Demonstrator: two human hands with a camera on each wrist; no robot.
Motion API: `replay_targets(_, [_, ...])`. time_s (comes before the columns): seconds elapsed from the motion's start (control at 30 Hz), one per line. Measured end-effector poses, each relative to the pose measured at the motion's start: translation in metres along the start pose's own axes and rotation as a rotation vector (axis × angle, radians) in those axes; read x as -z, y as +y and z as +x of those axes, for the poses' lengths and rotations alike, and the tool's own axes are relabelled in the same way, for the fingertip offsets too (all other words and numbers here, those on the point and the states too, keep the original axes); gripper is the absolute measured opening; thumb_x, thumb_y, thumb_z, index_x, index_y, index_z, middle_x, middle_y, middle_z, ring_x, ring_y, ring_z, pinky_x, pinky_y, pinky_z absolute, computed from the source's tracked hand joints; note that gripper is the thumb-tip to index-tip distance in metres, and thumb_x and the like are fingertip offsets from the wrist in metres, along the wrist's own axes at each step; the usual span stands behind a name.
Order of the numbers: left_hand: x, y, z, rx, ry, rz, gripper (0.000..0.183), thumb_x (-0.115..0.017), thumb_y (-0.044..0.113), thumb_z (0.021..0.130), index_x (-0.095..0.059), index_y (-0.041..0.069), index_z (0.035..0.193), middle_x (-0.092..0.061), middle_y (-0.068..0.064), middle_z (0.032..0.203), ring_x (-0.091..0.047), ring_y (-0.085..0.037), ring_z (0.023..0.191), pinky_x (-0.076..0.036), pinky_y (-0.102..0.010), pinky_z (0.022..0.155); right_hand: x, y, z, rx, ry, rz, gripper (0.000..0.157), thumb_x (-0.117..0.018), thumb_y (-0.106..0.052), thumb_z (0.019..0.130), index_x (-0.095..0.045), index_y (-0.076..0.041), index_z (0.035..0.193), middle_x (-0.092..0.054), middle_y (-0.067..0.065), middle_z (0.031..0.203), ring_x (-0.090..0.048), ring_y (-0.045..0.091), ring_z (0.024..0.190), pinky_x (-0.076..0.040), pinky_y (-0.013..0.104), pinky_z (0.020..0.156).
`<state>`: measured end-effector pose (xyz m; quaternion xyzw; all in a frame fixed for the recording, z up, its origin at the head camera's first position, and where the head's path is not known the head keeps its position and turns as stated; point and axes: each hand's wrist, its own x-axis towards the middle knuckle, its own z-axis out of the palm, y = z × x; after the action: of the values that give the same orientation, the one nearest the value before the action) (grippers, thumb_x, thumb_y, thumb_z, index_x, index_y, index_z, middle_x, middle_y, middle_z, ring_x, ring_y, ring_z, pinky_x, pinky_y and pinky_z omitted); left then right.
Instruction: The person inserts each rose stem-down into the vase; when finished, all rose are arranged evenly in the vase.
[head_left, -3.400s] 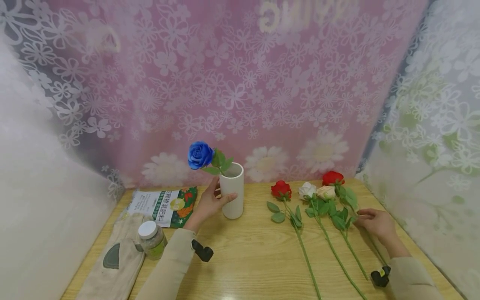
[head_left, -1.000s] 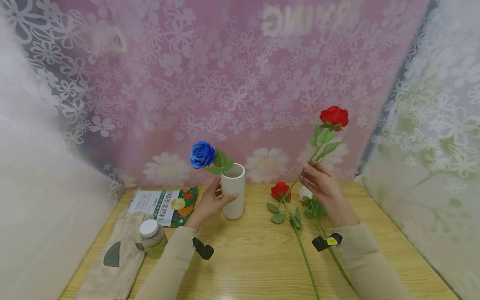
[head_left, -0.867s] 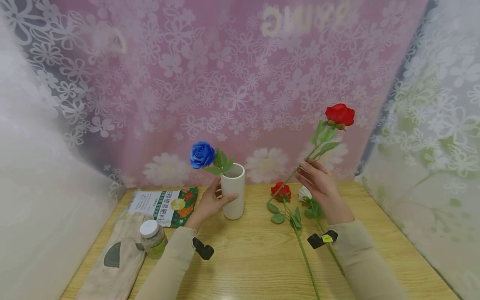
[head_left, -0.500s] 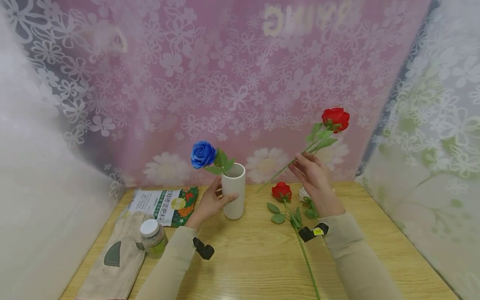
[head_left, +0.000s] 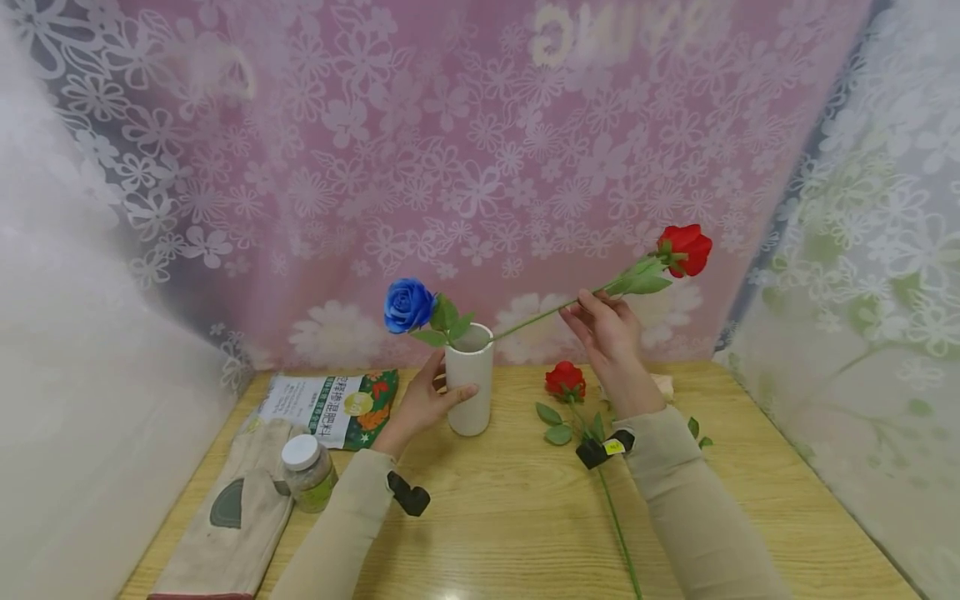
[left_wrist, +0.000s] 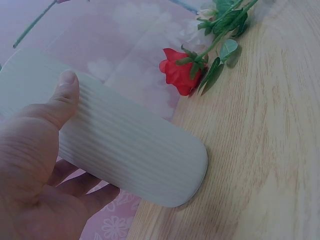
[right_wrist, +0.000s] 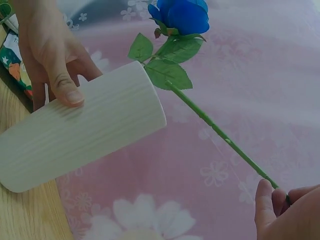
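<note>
A white ribbed vase point(head_left: 470, 392) stands upright on the wooden table, and my left hand point(head_left: 427, 402) grips its left side, thumb across the front. In the left wrist view that thumb lies on the vase's ridges point(left_wrist: 125, 135). A blue rose point(head_left: 408, 306) with green leaves leans out of the vase to the left. Raised to the right, my right hand point(head_left: 609, 337) pinches the stem of a red rose point(head_left: 686, 250). That rose slants, bloom up and to the right, and its stem end point(right_wrist: 170, 84) is close by the vase mouth.
A second red rose point(head_left: 565, 380) lies on the table point(head_left: 510, 517), with a cream rose point(head_left: 662, 386) partly behind my right arm. On the left are a fertilizer bag point(head_left: 330, 408), a lidded jar point(head_left: 308, 475) and beige gloves point(head_left: 240, 517). A flowered pink curtain point(head_left: 480, 167) hangs behind.
My right hand has picked the red rose up from the table's right side and carried it left, tilting its stem toward the vase. My left hand has stayed on the vase.
</note>
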<state>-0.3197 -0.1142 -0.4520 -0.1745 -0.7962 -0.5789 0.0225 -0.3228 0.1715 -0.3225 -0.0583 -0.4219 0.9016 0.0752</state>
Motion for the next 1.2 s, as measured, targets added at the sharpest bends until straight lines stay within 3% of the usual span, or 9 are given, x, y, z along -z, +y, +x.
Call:
replay_targets(0.27, [0.0,-0.002,0.001,0.004,0.003,-0.004,0.081,-0.081,0.025,0.096,-0.036,0.022,0.163,-0.054,-0.023,0.153,-0.056,-0.046,0.14,-0.05,-0.063,0.112,-0.017,0.013,0.002,0.109,0.004,-0.058,0.024,-0.071,-0.002,0.099,-0.049,-0.012,0.1,-0.06,0.0,0.084,-0.069,0.016,0.07,-0.066,0.035,0.086])
replay_targets(0.7, [0.0,0.003,-0.002,0.01,0.003,0.018,0.081,-0.08,0.026,0.097,-0.035,0.02,0.163,-0.052,-0.024,0.154,-0.055,-0.046,0.142,-0.049,-0.062,0.113,-0.032,0.047,-0.005,0.18,-0.043,-0.2,0.022,-0.07,-0.001,0.1,-0.051,-0.011,0.101,-0.067,-0.001,0.084,-0.069,0.015,0.072,-0.067,0.037,0.084])
replay_targets(1.0, [0.0,0.001,-0.001,-0.011,0.011,-0.001,0.078,-0.079,0.024,0.097,-0.037,0.021,0.162,-0.054,-0.023,0.153,-0.056,-0.047,0.14,-0.049,-0.064,0.112,-0.042,0.057,-0.006,0.268,-0.074,-0.276,0.019,-0.071,0.001,0.098,-0.055,-0.008,0.104,-0.069,-0.001,0.081,-0.068,0.014,0.068,-0.067,0.034,0.077])
replay_targets(1.2, [-0.002,0.003,-0.001,0.007,0.015,0.018,0.078,-0.079,0.027,0.097,-0.037,0.02,0.162,-0.054,-0.023,0.152,-0.056,-0.045,0.14,-0.049,-0.062,0.113,-0.046,0.073,-0.01,0.243,-0.136,-0.377,0.021,-0.072,-0.002,0.099,-0.052,-0.01,0.099,-0.067,-0.001,0.081,-0.071,0.013,0.067,-0.066,0.031,0.079])
